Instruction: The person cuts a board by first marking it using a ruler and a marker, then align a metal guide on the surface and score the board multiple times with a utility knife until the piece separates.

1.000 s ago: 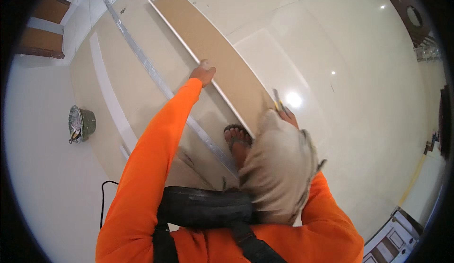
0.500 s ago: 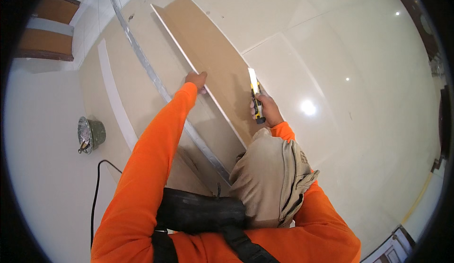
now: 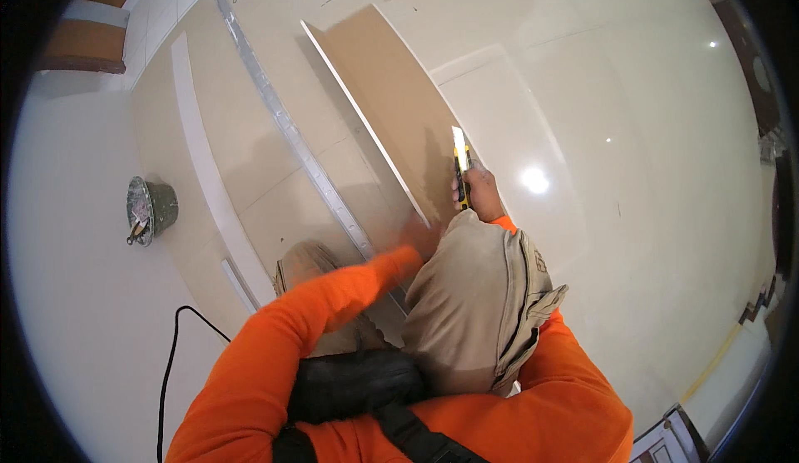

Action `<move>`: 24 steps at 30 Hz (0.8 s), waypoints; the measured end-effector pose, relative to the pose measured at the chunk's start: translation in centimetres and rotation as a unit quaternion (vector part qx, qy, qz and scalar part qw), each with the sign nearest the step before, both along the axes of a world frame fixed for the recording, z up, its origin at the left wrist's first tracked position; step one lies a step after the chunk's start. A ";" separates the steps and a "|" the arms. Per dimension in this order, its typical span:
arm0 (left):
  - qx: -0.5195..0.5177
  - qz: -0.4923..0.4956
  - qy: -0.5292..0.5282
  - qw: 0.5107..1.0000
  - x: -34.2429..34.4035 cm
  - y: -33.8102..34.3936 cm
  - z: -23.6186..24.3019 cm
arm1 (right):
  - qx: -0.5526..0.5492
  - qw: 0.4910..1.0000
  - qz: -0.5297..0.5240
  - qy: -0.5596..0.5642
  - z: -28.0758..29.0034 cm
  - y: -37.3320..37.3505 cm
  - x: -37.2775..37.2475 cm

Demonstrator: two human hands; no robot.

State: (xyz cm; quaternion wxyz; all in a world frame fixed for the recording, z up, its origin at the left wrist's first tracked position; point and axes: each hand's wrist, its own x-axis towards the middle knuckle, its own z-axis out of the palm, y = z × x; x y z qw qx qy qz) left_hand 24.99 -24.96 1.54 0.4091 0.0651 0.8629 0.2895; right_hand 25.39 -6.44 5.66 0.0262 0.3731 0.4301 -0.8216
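My right hand is closed round a yellow-and-black utility knife, its wide blade out and pointing away from me. Beneath the knife lies a long brown-faced board with white edges, its left side standing up along a lengthwise fold. It looks like plasterboard. My left hand is smeared by motion near the board's close end, just beyond my knee. Whether it touches the board, and how its fingers stand, I cannot make out.
Left of the board runs a long silvery metal strip. Farther left lie a long white strip and a short pale piece. A dirty bucket with a tool inside stands at the left, near a black cable.
My left hand has left the board's raised edge and swung toward me and to the right. The knife stays in my right hand. The view has shifted slightly.
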 end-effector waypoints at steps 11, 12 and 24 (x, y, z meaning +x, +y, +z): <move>0.078 0.028 0.028 0.996 -2.0 1.7 0.2 | 0.084 0.994 0.063 0.001 -5.3 0.6 -1.1; 0.083 0.030 0.044 0.995 -2.0 1.8 0.2 | 0.118 0.989 0.085 0.008 -5.7 0.7 -2.2; -0.020 0.014 -0.011 1.000 1.1 0.4 1.1 | 0.450 0.844 0.270 0.115 -6.1 -1.1 -23.0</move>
